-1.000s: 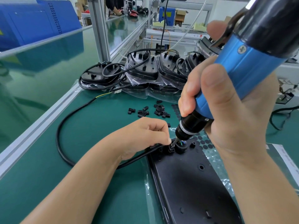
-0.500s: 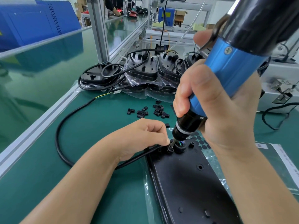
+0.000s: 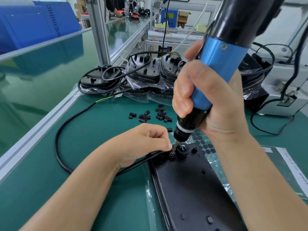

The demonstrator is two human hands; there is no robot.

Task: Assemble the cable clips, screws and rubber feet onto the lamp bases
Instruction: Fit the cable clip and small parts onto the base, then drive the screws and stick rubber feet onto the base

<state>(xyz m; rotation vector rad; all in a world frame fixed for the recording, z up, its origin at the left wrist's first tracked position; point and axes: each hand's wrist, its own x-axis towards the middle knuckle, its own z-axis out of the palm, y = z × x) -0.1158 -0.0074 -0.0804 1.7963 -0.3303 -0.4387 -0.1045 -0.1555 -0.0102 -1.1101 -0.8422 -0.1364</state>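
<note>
A black lamp base (image 3: 191, 189) lies flat on the green bench in front of me. My right hand (image 3: 208, 97) grips a blue and black electric screwdriver (image 3: 216, 64), its bit set down on a screw in the cable clip (image 3: 172, 155) at the base's far end. My left hand (image 3: 146, 140) has its fingers curled, the fingertips pinching at the clip beside the bit. A black power cable (image 3: 66, 124) runs from under that hand in a loop to the left. Coloured wires show at the round cable port (image 3: 182, 150).
Several loose black cable clips (image 3: 150, 115) lie on the mat behind my hands. Bagged lamp bases with coiled cables (image 3: 141, 75) are stacked at the back. A sheet of black rubber feet (image 3: 205, 144) lies right of the base. An aluminium rail (image 3: 33, 137) edges the bench on the left.
The screwdriver has swung to a more upright angle and shifted slightly left, with its bit staying on the clip. My left hand has stayed at the clip.
</note>
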